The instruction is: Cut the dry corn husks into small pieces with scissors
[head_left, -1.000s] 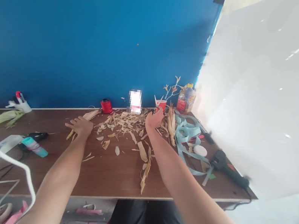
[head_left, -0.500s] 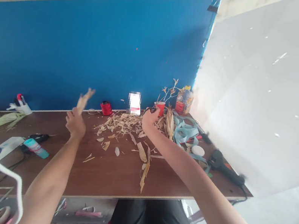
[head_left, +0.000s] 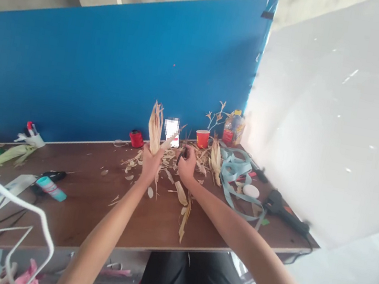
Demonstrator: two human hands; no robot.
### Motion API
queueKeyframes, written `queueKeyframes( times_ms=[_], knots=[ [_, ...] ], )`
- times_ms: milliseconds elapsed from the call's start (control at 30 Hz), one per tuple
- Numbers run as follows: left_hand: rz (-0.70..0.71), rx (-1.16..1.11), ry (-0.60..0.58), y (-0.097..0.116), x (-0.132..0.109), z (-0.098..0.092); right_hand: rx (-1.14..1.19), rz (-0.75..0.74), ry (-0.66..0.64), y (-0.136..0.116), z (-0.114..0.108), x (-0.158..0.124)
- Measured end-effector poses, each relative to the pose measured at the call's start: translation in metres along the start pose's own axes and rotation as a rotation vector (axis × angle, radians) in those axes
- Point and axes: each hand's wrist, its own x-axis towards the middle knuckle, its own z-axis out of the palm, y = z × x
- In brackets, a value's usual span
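My left hand (head_left: pixel 150 164) is closed round the base of a dried corn husk (head_left: pixel 155 129), whose frayed tips point upward. A thin strip of husk leans out to the right from the same hand. Close beside it, my right hand (head_left: pixel 188 163) grips a pair of scissors (head_left: pixel 183 153) by dark handles; the blades point away from me and are hard to make out. Beneath both hands lies a pile of husk scraps (head_left: pixel 172 158). Another dried husk (head_left: pixel 215 161) lies just right of my right hand. Longer husk strips (head_left: pixel 184 218) lie toward the table's front edge.
Behind the scraps stand a red paper cup (head_left: pixel 202 139), a bottle (head_left: pixel 234 129) and a red roll (head_left: pixel 135 139). Pale blue ribbon (head_left: pixel 234 169) and a glue gun (head_left: pixel 286 214) lie to the right. At left are a blue tube (head_left: pixel 51 188) and a white cable (head_left: pixel 36 208).
My left hand has moved right with the husk, from the left of the table to beside the scissors. My right hand has drawn back slightly from the red cup, still gripping the scissors.
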Motion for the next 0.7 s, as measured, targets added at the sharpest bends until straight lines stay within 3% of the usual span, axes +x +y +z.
queueKeyframes(
  times_ms=[133, 333, 567, 700],
  knots=[
    [0.018, -0.008, -0.081, -0.018, -0.011, 0.018, -0.058, -0.028, -0.021, 0.001, -0.007, -0.002],
    [0.175, 0.135, -0.161, -0.022, -0.019, 0.012, -0.135, -0.046, -0.116, 0.000, -0.005, -0.006],
    [0.209, 0.208, 0.191, -0.022, -0.021, 0.008, -0.323, -0.067, -0.075, 0.002, -0.006, -0.003],
    [0.249, 0.229, 0.324, -0.015, -0.018, 0.004, -0.401, -0.137, -0.109, 0.003, -0.007, 0.003]
  ],
)
